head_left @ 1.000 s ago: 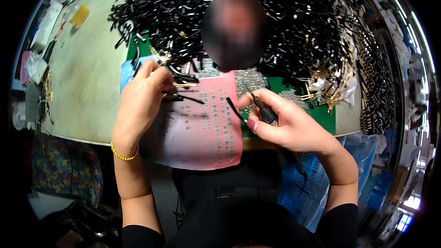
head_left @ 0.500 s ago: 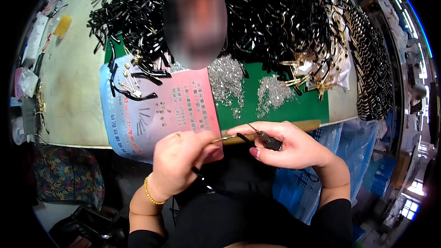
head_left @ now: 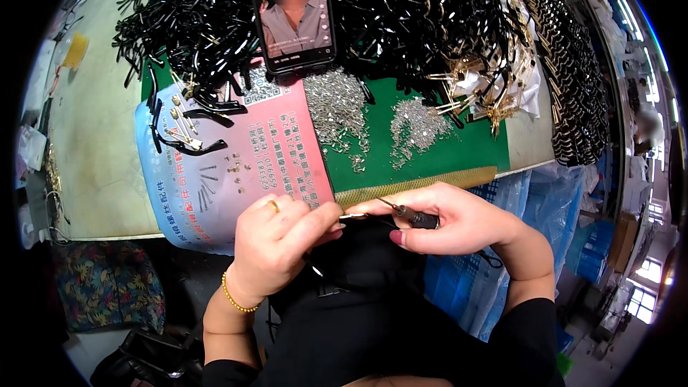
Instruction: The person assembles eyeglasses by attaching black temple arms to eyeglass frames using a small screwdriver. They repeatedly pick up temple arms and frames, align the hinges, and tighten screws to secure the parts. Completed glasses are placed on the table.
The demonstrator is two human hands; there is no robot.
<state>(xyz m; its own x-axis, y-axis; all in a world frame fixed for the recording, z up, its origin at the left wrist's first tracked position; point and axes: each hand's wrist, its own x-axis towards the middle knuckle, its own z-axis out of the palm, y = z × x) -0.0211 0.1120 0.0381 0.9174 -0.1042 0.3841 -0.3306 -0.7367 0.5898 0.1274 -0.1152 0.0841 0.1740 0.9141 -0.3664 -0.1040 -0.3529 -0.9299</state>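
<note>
1. As the left hand point(head_left: 281, 235) and the right hand point(head_left: 459, 222) meet just off the near edge of the worktop point(head_left: 93, 140), a thin metal piece point(head_left: 353, 216) sits between their fingertips, above the lap.
2. Left hand: thumb and forefinger closed in a pinch at the metal piece, other fingers curled. A glossy black length point(head_left: 316, 268) shows below this hand; its upper end is hidden, so I cannot tell how it is gripped.
3. Right hand: partly closed, a dark-handled driver point(head_left: 420, 220) lying between thumb and fingers, slim shaft pointing left. Whether the thumb also pins something dark, I cannot tell.
4. Step in hand, judged: lining up small parts at the fingertips, driver parked rather than turning.
5. Next move, judged: calls for a firm left pinch and a fine swing of the driver tip onto the joint; a slip there seems the likeliest fault.
6. Stock: loose silver bits point(head_left: 337, 118) on the green mat point(head_left: 476, 150); black heap point(head_left: 423, 21) beyond; printed sheet point(head_left: 222, 197) at left.
</note>
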